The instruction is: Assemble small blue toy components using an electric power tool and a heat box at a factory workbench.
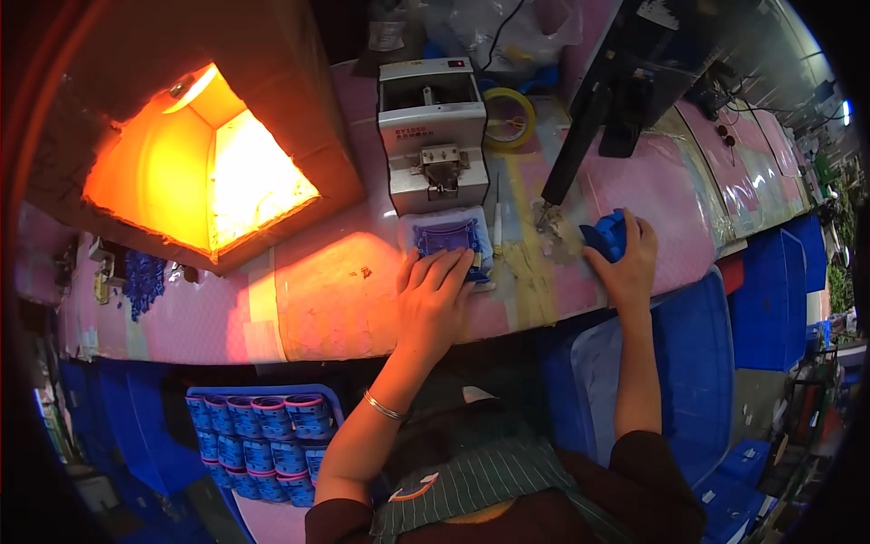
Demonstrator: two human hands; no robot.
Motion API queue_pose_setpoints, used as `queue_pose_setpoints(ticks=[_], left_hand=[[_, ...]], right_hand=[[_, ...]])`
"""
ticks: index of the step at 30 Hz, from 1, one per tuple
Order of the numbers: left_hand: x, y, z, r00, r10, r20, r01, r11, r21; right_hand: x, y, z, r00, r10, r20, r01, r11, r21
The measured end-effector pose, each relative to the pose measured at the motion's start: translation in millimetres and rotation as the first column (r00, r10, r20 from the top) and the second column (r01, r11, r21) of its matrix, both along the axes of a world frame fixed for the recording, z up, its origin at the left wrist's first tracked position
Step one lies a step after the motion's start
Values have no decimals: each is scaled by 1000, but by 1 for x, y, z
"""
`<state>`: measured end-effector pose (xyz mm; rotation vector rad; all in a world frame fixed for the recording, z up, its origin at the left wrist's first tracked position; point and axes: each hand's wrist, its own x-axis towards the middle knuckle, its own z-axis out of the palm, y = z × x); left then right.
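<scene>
Blue parts (pixel 611 238), two: one clasped in right fingers (pixel 633 228), one under bent left fingers (pixel 440 267), hold there unclear.

left wrist (pixel 404 376): silver bracelet (pixel 384 407) | hands (pixel 433 295): bare | sleeves (pixel 660 480): short, dark | apron (pixel 494 485): dark green, pinstriped, arched patch (pixel 415 488)

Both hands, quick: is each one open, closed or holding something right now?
Left hand: over a purple-blue part; whether it grips cannot be told.
Right hand: closed, holding a blue piece.
</scene>
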<state>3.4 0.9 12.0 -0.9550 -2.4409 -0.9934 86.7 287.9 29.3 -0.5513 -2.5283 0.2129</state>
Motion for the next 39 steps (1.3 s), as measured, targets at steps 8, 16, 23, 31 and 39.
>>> queue_pose_setpoints(ticks=[8, 16, 23, 31, 39], left_hand=[[-4, -32, 9, 981, -69, 181, -1, 933, 360], [-8, -53, -2, 880, -31, 474, -230, 846, 481], [-23, -40, 6, 855, -102, 508, -206, 832, 515], [-33, -26, -4, 876, -59, 479, -173, 888, 427], [-38, -26, 7, 825, -64, 562, -162, 925, 343]], right_hand=[[-36, -70, 58, 747, 633, -201, -663, 691, -288], [-92, -121, 44, 508, 859, -68, -842, 478, -250], [-95, -125, 42, 489, 872, -32, -845, 464, -266], [-97, -129, 43, 511, 859, -31, -830, 483, -280], [-85, -132, 29, 625, 780, 36, -752, 614, -239]])
